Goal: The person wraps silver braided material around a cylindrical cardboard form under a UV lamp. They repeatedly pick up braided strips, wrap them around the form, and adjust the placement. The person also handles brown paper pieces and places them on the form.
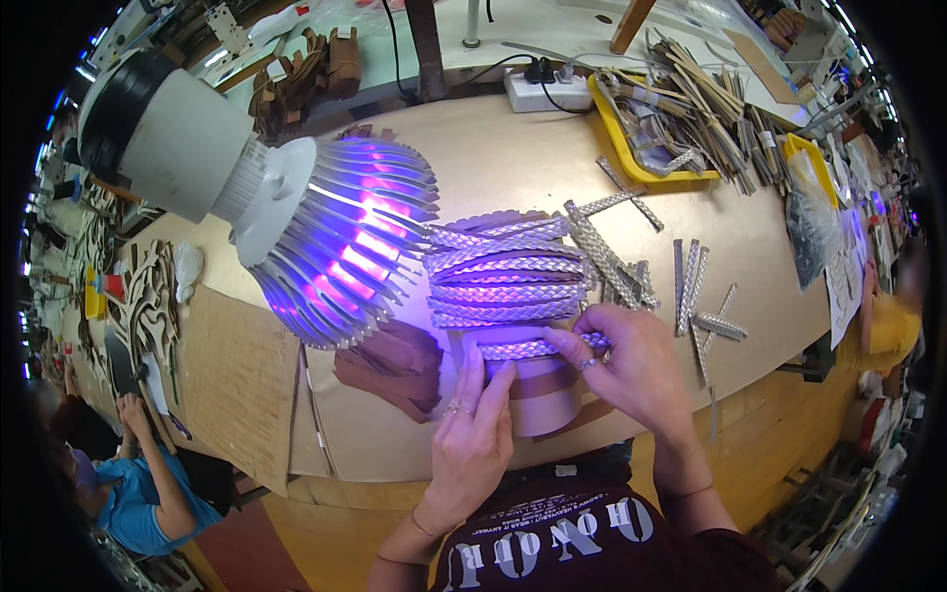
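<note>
My right hand (636,370) is closed at the right end of a silvery braided strap (523,349), its thumb and fingertips against it. At the strap's left end, my left hand (472,434) presses its fingers on it, with the thumb along the lower edge. Flat brown strips (538,395) lie under the strap and both hands; the underside of the grip is hidden. Just beyond my fingers is a row of several similar braided straps (508,281), bowed side by side over brown pieces. Purple light tints them.
A large finned lamp (345,242) looms at the left above the table. Brown strips (395,370) lie below it. Loose braided pieces (705,286) are at the right, and a yellow tray (631,158) of strips behind. A person in a blue shirt (148,503) sits at the left.
</note>
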The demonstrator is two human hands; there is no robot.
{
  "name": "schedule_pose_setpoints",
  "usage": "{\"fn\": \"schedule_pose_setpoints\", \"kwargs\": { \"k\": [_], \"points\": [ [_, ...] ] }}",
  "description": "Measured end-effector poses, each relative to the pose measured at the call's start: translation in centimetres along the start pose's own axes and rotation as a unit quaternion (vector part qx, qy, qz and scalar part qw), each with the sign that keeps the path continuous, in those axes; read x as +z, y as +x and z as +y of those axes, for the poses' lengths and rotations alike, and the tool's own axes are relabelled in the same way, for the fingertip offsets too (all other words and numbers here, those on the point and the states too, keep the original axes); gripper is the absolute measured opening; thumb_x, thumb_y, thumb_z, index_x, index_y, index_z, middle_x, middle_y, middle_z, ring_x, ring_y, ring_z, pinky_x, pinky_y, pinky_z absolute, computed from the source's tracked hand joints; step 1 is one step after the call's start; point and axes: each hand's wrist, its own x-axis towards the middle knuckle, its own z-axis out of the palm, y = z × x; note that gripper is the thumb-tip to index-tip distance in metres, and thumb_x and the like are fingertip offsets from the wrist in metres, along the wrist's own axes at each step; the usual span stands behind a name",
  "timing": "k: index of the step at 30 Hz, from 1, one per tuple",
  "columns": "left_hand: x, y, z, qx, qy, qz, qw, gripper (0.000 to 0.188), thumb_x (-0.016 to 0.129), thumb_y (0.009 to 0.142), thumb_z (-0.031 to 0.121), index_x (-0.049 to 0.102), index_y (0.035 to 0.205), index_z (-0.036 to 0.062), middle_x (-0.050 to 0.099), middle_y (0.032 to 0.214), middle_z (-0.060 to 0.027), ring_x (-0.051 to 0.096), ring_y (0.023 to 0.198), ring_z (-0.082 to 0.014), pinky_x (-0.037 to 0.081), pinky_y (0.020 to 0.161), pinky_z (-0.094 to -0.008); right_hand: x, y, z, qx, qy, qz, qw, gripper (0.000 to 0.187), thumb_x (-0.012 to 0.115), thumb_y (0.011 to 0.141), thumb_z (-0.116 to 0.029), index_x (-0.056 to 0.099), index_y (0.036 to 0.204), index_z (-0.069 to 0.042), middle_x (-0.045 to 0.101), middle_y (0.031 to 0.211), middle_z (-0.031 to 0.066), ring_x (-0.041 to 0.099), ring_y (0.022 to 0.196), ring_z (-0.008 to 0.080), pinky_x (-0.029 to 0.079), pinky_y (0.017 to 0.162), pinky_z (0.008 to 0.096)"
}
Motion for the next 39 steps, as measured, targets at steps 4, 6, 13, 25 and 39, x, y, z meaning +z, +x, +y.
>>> {"fn": "schedule_pose_setpoints", "kwargs": {
  "k": [4,6,13,25,39],
  "points": [
    [0.1,-0.1,-0.1,0.006,0.003,0.006,1.0,0.03,0.057,0.091,-0.001,0.059,0.12,0.0019,0.052,0.132,-0.0289,0.056,0.119,-0.0406,0.048,0.096,-0.0425,1.1,0.0,0.8,0.004,0.011,0.012,1.0,0.038,0.072,0.084,-0.038,0.066,0.074,-0.001,0.058,0.058,0.0139,0.056,0.049,0.029,0.043,0.05,0.0374],
    [0.2,-0.1,-0.3,0.008,0.01,0.008,1.0,0.029,0.057,0.091,-0.001,0.059,0.121,0.0017,0.052,0.131,-0.0289,0.057,0.118,-0.0407,0.048,0.096,-0.0423,1.7,0.0,1.0,0.002,0.05,0.021,0.999,0.038,0.073,0.084,-0.038,0.066,0.074,-0.001,0.058,0.058,0.0145,0.056,0.049,0.029,0.043,0.05,0.0368],
    [0.0,-0.3,-0.5,-0.005,0.014,-0.006,1.0,0.033,0.058,0.089,0.001,0.06,0.123,0.0039,0.049,0.135,-0.028,0.052,0.122,-0.0438,0.045,0.1,-0.0461,2.6,-0.3,3.0,0.053,0.096,0.001,0.994,0.038,0.074,0.085,-0.035,0.064,0.072,-0.001,0.056,0.056,0.0043,0.049,0.049,0.0108,0.039,0.048,0.027],
    [-1.3,-0.3,0.6,0.018,0.113,0.004,0.993,0.037,0.062,0.087,0.002,0.058,0.124,0.0025,0.04,0.144,-0.026,0.036,0.135,-0.0461,0.036,0.108,-0.0487,2.7,-1.0,5.0,0.099,0.403,-0.081,0.906,0.034,0.072,0.088,-0.031,0.063,0.075,0.0,0.05,0.057,-0.0027,0.042,0.055,0.0041,0.034,0.048,0.0248],
    [-0.2,0.0,1.6,0.042,0.064,-0.087,0.993,0.049,0.062,0.092,0.016,0.049,0.137,0.0044,0.031,0.149,-0.0279,0.032,0.136,-0.0476,0.036,0.107,-0.0493,4.2,-1.2,5.4,0.073,0.462,-0.043,0.883,0.028,0.071,0.089,-0.027,0.064,0.081,-0.001,0.051,0.061,-0.0054,0.039,0.056,0.0028,0.033,0.048,0.0239]
  ]
}}
